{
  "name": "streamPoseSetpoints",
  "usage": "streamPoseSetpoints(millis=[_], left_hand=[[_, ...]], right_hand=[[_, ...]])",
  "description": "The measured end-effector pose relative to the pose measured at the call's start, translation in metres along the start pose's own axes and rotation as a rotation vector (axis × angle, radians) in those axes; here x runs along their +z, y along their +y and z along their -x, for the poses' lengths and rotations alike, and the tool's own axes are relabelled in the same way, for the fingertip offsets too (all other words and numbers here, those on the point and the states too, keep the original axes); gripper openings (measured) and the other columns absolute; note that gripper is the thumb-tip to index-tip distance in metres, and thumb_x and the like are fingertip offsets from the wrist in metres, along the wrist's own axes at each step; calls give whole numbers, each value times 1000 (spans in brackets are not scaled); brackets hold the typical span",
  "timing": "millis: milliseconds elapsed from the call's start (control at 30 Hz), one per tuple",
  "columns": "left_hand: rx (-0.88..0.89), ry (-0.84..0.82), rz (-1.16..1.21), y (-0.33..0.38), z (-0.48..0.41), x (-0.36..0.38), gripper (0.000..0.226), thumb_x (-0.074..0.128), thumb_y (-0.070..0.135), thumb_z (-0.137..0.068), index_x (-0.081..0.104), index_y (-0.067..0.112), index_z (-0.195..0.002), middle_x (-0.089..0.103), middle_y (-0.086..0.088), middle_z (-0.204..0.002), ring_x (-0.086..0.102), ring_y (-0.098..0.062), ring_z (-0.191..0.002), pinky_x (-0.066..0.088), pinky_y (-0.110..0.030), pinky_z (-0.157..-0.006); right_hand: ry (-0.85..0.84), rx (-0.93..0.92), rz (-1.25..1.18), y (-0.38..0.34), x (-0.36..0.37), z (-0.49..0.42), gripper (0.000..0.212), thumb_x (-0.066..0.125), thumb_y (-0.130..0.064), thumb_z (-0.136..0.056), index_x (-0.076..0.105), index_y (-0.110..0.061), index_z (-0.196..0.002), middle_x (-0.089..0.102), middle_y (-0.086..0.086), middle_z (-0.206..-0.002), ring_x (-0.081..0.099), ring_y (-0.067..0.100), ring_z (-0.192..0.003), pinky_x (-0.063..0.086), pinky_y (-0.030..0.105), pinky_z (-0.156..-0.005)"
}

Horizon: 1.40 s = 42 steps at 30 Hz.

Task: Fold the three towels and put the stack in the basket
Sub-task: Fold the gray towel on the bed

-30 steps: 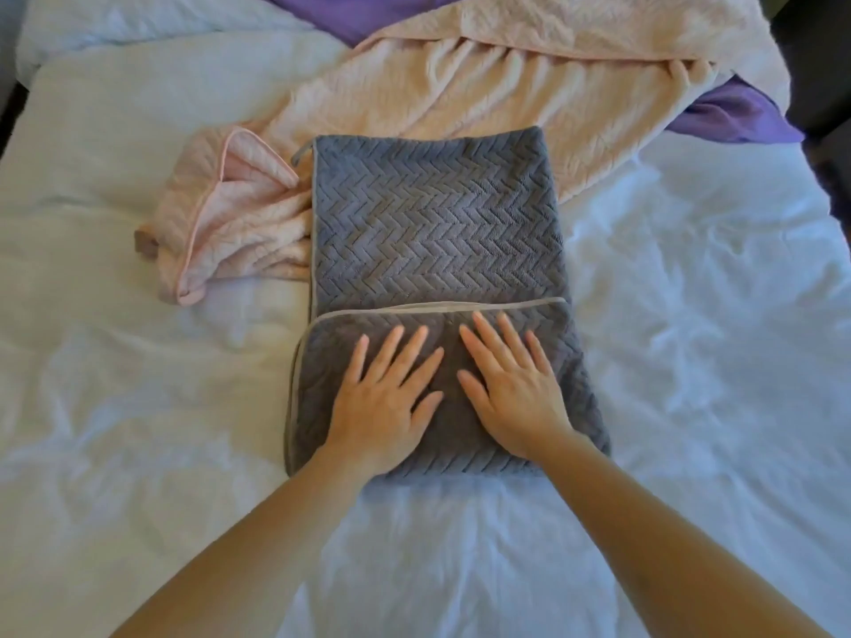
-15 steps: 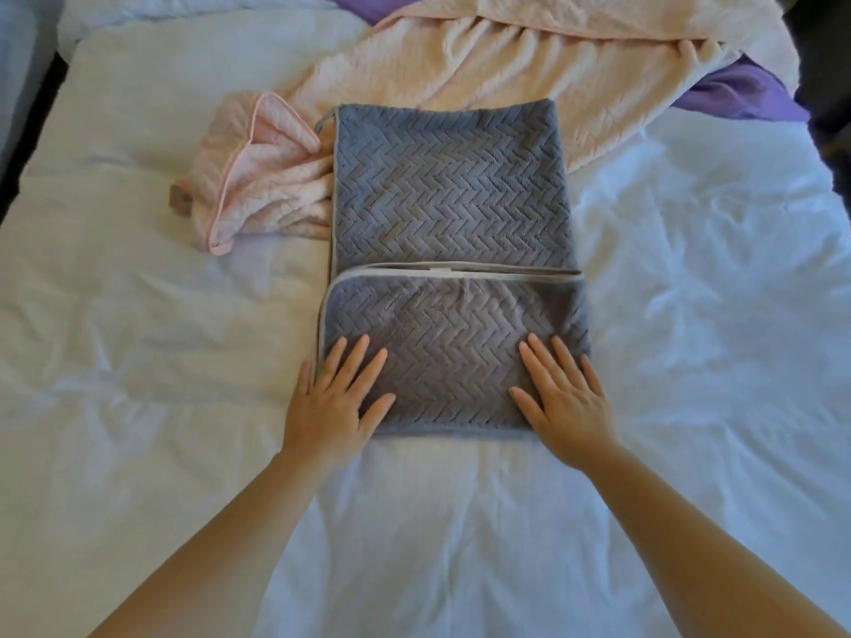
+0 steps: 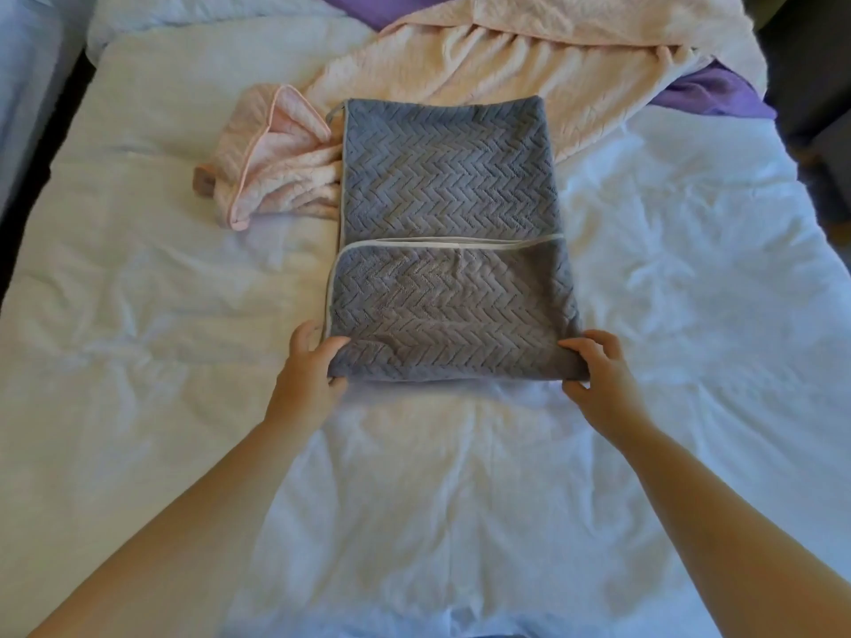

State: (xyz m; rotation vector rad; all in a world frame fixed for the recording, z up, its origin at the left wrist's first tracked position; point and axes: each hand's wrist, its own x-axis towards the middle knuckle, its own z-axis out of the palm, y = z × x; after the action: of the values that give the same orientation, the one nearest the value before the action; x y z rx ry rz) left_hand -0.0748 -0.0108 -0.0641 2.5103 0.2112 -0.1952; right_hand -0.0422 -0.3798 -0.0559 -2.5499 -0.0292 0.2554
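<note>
A grey towel (image 3: 446, 186) with a herringbone weave lies partly folded in the middle of the bed, its near part doubled over with a pale hem across it. My left hand (image 3: 307, 370) pinches the near left corner of the fold, thumb on top. My right hand (image 3: 598, 370) pinches the near right corner the same way. A pink towel (image 3: 497, 71) lies crumpled behind and to the left of the grey one. A purple towel (image 3: 709, 92) shows under the pink one at the far right. No basket is in view.
A wrinkled white bedsheet (image 3: 138, 315) covers the bed. Its left edge drops into a dark gap (image 3: 46, 145), and dark furniture (image 3: 810, 62) stands at the far right.
My hands slid apart from flat on the middle of the folded part out to its near corners, and now they grip those corners. The view has shifted slightly.
</note>
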Motion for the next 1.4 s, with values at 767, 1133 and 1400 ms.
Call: streamPoseSetpoints(millis=[767, 1133, 1400], left_hand=[[-398, -88, 649, 54, -97, -78, 72, 32, 73, -87, 53, 20, -131, 55, -4, -134, 53, -23, -119, 42, -44, -104], [-415, -51, 633, 21, -151, -27, 23, 55, 55, -88, 56, 37, -102, 64, 8, -109, 63, -14, -99, 52, -30, -77], [-394, 7, 394, 37, -195, -10, 57, 28, 51, -99, 30, 17, -145, 47, -11, -139, 45, -32, -127, 36, -37, -99]], right_hand=[[-101, 472, -944, -46, -77, -68, 39, 64, -58, -73, 63, -28, -98, 65, -2, -107, 62, 15, -99, 50, 28, -77], [-208, 463, -960, -20, -36, -133, 32, 68, -45, -79, 54, -55, -106, 67, -15, -104, 70, 10, -86, 57, 25, -63], [-16, 548, -762, -22, -13, -176, 54, 56, -59, -84, 50, -27, -128, 63, 1, -113, 63, 17, -90, 49, 27, -71]])
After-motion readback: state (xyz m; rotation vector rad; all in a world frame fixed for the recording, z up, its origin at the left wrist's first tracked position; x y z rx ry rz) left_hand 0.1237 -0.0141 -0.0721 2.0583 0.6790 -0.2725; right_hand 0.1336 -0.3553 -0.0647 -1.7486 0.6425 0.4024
